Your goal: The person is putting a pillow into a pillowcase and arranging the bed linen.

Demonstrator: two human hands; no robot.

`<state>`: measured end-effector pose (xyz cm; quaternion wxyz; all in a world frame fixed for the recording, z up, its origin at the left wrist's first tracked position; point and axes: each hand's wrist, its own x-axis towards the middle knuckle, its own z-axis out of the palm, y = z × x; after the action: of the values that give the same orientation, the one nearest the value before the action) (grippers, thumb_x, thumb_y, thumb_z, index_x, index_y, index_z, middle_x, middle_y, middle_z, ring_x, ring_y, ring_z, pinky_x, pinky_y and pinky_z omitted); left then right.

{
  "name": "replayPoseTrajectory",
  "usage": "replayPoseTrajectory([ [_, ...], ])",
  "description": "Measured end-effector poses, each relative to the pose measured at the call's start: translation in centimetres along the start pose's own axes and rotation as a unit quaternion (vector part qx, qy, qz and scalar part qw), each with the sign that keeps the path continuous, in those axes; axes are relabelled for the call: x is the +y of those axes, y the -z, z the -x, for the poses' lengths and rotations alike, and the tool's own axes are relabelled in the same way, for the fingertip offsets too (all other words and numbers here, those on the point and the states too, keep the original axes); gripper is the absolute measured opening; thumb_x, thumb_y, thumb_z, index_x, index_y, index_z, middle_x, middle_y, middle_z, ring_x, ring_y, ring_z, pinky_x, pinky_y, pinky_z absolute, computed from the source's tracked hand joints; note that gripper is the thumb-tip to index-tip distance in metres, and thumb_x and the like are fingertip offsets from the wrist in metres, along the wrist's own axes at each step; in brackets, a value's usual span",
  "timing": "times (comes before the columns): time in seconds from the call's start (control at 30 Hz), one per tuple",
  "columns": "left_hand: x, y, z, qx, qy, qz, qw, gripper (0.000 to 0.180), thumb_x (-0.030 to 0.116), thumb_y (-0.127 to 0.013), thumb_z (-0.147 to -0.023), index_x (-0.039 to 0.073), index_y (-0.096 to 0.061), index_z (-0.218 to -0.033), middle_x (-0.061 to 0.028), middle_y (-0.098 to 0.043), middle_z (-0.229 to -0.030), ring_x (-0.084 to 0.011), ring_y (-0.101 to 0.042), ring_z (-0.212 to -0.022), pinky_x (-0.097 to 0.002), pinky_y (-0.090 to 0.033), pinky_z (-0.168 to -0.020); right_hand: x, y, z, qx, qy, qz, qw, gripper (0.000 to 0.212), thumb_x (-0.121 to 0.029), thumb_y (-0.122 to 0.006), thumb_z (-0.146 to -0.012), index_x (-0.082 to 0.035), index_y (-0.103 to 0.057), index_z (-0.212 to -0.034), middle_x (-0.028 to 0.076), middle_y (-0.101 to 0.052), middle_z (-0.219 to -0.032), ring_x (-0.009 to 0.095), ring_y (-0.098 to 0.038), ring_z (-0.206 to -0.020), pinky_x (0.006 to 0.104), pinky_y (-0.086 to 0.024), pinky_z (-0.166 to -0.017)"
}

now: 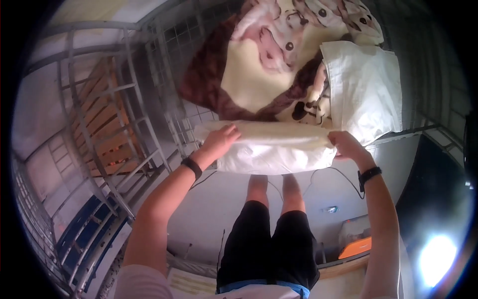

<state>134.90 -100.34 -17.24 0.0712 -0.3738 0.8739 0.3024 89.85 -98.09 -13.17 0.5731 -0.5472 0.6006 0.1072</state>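
A folded white cloth [277,155] stretches crosswise in front of me, its near edge hanging over the bed's edge. My left hand [222,141] has its fingers closed on the cloth's left end. At the right end my right hand [345,145] pinches the cloth's edge between thumb and fingers. Whether it is a garment or bedding I cannot tell. Just beyond lies a thick plush blanket [254,74], cream and dark maroon with a cartoon animal print. A second piece of white cloth [368,89] covers part of the blanket's right side, close to my right hand.
Metal bunk-bed frames [144,117] rise on the left, with wooden slats [107,119] behind them. Below, my legs stand on a pale floor [199,214] crossed by a dark cable [348,180]. An orange object [355,247] sits at lower right near a bright light [438,260].
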Motion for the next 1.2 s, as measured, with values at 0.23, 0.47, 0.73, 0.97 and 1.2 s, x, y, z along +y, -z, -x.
replayPoseTrajectory([
  [0.23,-0.5,1.1,-0.7,-0.126,0.034,0.046,0.99,0.028,0.003,-0.057,-0.072,0.005,-0.056,-0.1,-0.0142,-0.052,-0.127,-0.0317,-0.064,-0.079,-0.0402,-0.053,-0.068,-1.1,0.3,0.5,-0.043,0.037,0.1,0.993,0.018,0.004,-0.062,-0.062,-0.007,-0.058,-0.076,0.009,-0.062,-0.092,0.029,-0.058,-0.091,0.0366,-0.047,-0.074],
  [0.47,-2.2,-0.6,-1.2,-0.202,0.051,0.096,0.973,0.045,0.017,-0.068,-0.069,0.008,-0.051,-0.11,-0.0119,-0.049,-0.126,-0.0309,-0.061,-0.094,-0.0405,-0.05,-0.077,0.4,-3.1,0.6,-0.037,0.108,0.178,0.977,0.02,-0.003,-0.065,-0.067,-0.013,-0.058,-0.082,0.01,-0.038,-0.14,0.034,-0.038,-0.124,0.0419,-0.038,-0.098],
  [0.73,0.6,-3.0,0.8,-0.017,0.096,0.083,0.992,0.043,0.037,-0.067,-0.077,0.008,-0.062,-0.107,-0.0132,-0.031,-0.145,-0.034,-0.046,-0.115,-0.0425,-0.037,-0.099,3.8,-7.5,-3.5,0.164,0.011,0.081,0.983,0.05,-0.011,-0.072,-0.068,-0.012,-0.048,-0.113,0.013,-0.045,-0.118,0.035,-0.047,-0.108,0.0463,-0.042,-0.091],
  [0.97,1.6,-5.0,0.6,0.039,0.208,-0.004,0.977,0.032,0.028,-0.065,-0.077,0.004,-0.06,-0.097,-0.0094,-0.037,-0.141,-0.0286,-0.046,-0.113,-0.0451,-0.035,-0.097,3.7,-10.8,-2.5,0.232,-0.01,0.151,0.961,0.048,-0.007,-0.073,-0.065,-0.012,-0.05,-0.107,0.013,-0.041,-0.114,0.036,-0.051,-0.103,0.0446,-0.046,-0.088],
  [1.2,1.3,-1.0,-0.6,0.107,0.144,-0.015,0.984,0.014,0.015,-0.067,-0.076,0.006,-0.056,-0.078,-0.01,-0.051,-0.125,-0.0286,-0.048,-0.114,-0.0463,-0.037,-0.094,4.5,-7.0,-0.7,0.212,-0.024,0.123,0.969,0.012,-0.014,-0.065,-0.077,-0.011,-0.061,-0.088,0.009,-0.059,-0.091,0.03,-0.06,-0.086,0.0416,-0.049,-0.074],
])
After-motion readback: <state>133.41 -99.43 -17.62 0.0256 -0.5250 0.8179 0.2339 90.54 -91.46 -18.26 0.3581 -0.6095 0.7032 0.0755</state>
